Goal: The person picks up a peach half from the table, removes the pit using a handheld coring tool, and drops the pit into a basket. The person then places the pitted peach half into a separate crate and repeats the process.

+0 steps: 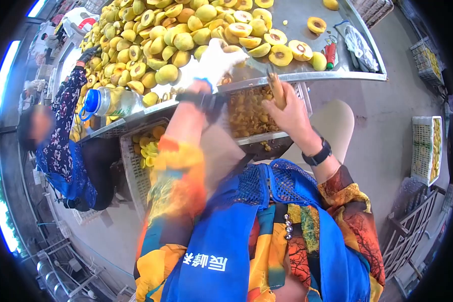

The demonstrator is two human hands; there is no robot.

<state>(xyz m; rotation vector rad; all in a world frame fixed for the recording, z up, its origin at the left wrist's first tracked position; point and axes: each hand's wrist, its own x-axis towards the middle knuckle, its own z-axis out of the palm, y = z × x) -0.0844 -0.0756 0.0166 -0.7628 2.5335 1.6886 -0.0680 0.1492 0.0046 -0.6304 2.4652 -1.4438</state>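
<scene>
My left hand [216, 63], in a white glove blurred by motion, is over the table's near edge against the pile of halved yellow peaches [183, 41]. A peach half [231, 49] shows right beside its fingers; what lies inside the glove is hidden. My right hand [289, 108], bare, is closed around a short tool with a wooden handle [275, 86], held upright near the metal rim. Below both hands stands a crate [267, 137] of brown peach pits and scraps [249, 110].
A metal table [307, 75] bears the fruit, a red-handled tool [330, 54] and a plastic bag [360, 48]. A blue-capped bottle [110, 102] lies at the left edge. Another person [60, 136] works at left, a dark-gloved hand [89, 54] at the pile. Crates [423, 148] stand right.
</scene>
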